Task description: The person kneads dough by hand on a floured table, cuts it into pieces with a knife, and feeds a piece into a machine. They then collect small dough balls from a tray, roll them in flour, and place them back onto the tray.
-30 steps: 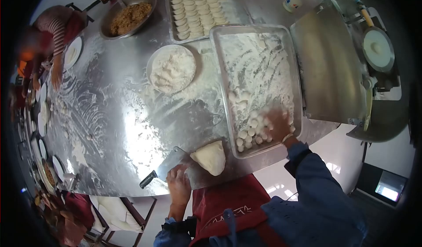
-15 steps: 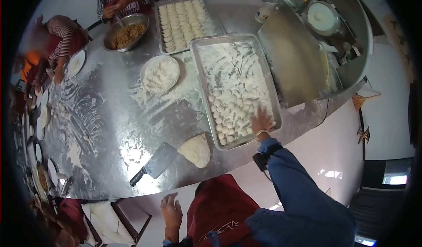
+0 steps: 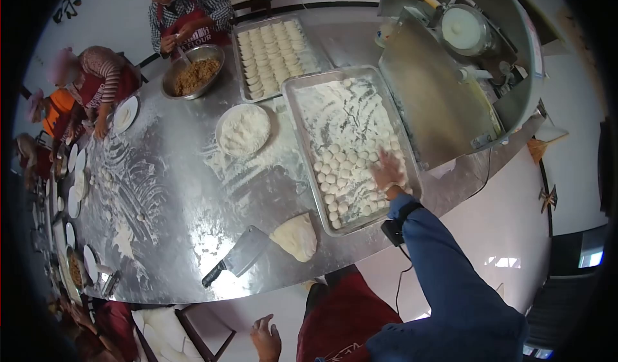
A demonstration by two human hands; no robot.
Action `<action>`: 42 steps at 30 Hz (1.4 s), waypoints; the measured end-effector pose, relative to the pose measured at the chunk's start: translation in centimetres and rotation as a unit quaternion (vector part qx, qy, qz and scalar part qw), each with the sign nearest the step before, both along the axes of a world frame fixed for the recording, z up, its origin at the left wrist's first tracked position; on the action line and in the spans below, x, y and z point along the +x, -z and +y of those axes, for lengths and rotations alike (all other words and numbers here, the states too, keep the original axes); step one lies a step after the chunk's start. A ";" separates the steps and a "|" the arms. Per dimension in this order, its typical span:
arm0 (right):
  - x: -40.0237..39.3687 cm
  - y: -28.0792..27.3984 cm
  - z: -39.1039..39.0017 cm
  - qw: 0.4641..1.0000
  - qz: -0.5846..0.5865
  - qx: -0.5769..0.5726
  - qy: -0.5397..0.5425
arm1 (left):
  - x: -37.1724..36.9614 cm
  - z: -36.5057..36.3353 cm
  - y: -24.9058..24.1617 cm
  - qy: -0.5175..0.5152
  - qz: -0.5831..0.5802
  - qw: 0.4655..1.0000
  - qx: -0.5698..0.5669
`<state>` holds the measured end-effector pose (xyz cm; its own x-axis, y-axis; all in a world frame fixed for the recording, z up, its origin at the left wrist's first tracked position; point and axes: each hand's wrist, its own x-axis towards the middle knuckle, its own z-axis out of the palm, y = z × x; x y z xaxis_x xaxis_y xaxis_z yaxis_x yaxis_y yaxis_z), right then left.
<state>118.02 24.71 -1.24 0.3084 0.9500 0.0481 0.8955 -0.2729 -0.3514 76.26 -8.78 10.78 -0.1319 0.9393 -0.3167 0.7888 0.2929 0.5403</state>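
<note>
My right hand (image 3: pixel 388 171) lies palm down, fingers spread, over small round dough pieces (image 3: pixel 344 162) in a floured metal tray (image 3: pixel 291 98). White flour coats its fingers. The pieces crowd the near half of the tray, and one sits alone at its far end. Below the table edge, my left hand (image 3: pixel 266 337) hangs with its fingers loosely bent and apart, holding nothing. On the table left of the tray's near corner rests a large lump of dough (image 3: pixel 295 238). Beside the lump lies a cleaver (image 3: pixel 250 249) with a black handle.
A bowl of flour (image 3: pixel 243 131) stands left of the tray. Farther back are a tray of shaped dumplings (image 3: pixel 270 56) and a steel bowl of brown filling (image 3: pixel 194 76). A large metal machine (image 3: pixel 444 91) borders the right side. Several co-workers sit at the far and left edges.
My right hand has moved farther into the tray, away from its near corner, and dough pieces there have shifted. One piece now sits at the tray's far end. My left hand stays low.
</note>
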 end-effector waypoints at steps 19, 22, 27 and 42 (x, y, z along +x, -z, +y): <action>-9.5 -5.9 -5.6 0.879 0.296 -0.036 -0.372 | 11.9 16.3 5.2 0.055 0.069 0.995 0.054; -13.1 -8.1 -8.6 0.840 0.335 -0.138 -0.403 | 10.1 18.5 6.6 0.042 0.062 0.973 0.217; -18.0 -8.1 -7.4 0.856 0.345 -0.048 -0.383 | 5.7 24.3 1.2 -0.028 -0.043 0.994 0.098; -23.0 -3.8 -3.4 0.896 0.264 0.034 -0.354 | 9.8 26.9 9.9 -0.149 -0.070 0.947 0.276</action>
<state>95.00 21.31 2.54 -0.3746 0.9169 0.1379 0.5398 0.3366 -0.7716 86.06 18.13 0.93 -0.4095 0.8949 0.1774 0.6247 0.1334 0.7694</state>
